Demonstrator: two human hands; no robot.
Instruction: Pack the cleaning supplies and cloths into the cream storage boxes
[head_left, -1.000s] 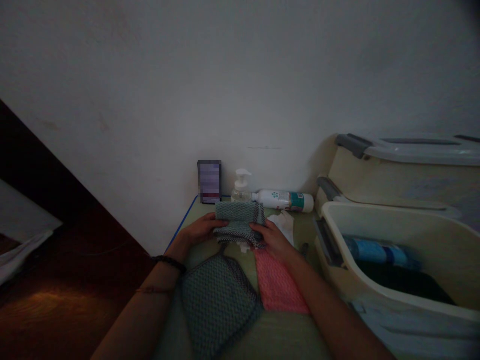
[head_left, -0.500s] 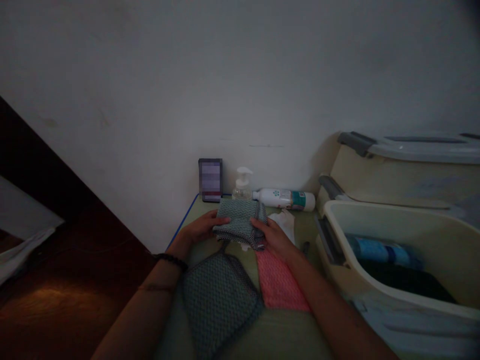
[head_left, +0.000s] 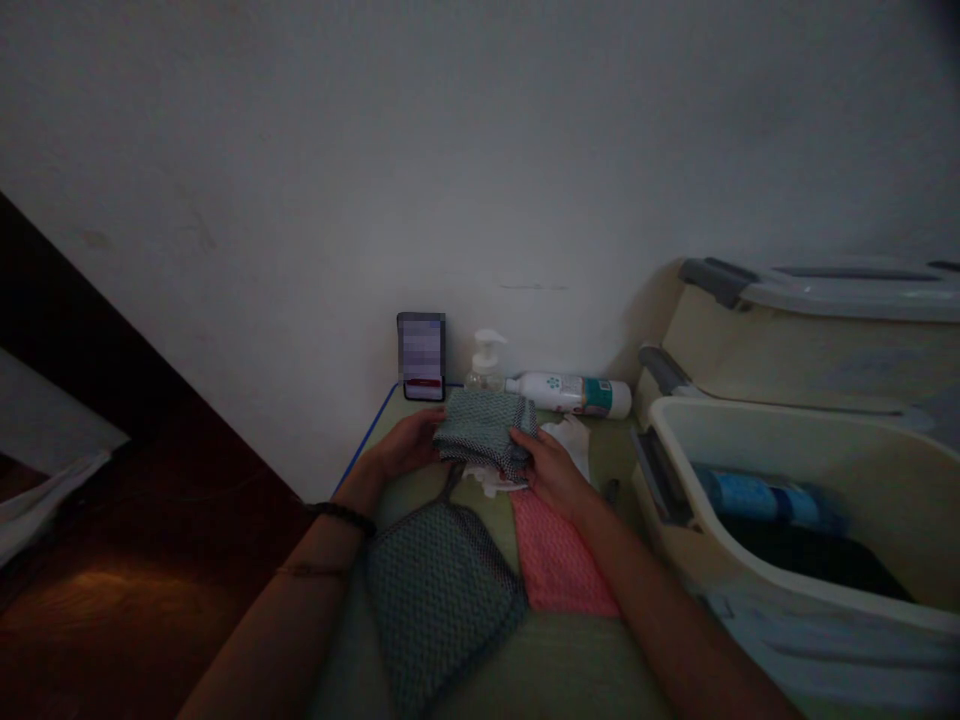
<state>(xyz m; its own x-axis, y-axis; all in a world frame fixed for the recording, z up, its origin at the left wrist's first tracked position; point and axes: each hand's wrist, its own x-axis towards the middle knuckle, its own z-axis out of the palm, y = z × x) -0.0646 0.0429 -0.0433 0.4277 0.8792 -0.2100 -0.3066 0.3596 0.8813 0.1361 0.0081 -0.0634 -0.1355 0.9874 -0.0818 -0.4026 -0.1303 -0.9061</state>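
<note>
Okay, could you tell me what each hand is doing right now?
Left hand: closed on the folded green cloth.
Right hand: closed on the same cloth's other side.

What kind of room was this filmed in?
Probably a room in a home: a phone leans on the wall, with a pump bottle and folded cloth at a small table.
</note>
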